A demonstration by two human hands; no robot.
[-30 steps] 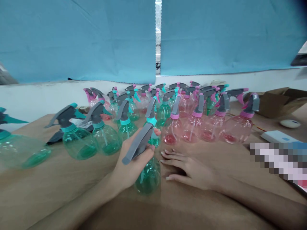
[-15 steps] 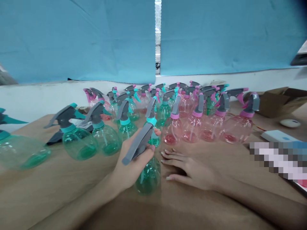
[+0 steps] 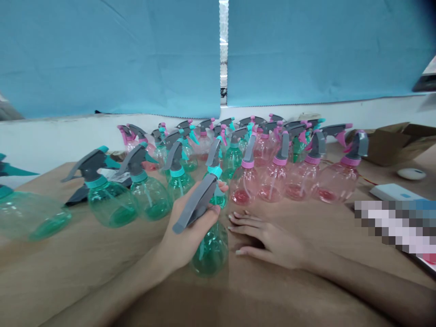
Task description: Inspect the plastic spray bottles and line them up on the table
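My left hand [image 3: 192,222] is wrapped round the neck of a green spray bottle [image 3: 210,254] with a grey and teal trigger head. The bottle stands upright in front of me, its collar hidden by my fingers. Just right of it, my right hand [image 3: 269,238] lies on the wooden table [image 3: 306,304], fingers stretched out, holding nothing. Beyond my left hand are green spray bottles [image 3: 112,204] with teal collars. A row of pink spray bottles [image 3: 243,184] with pink collars stands beyond my right hand.
More pink and green spray bottles crowd the table's far side. At the right are a cardboard box [image 3: 391,145], a white computer mouse [image 3: 411,174] and a white box [image 3: 397,192]. A black flat item [image 3: 80,195] lies behind the left bottles. Blue cloth [image 3: 112,59] hangs behind.
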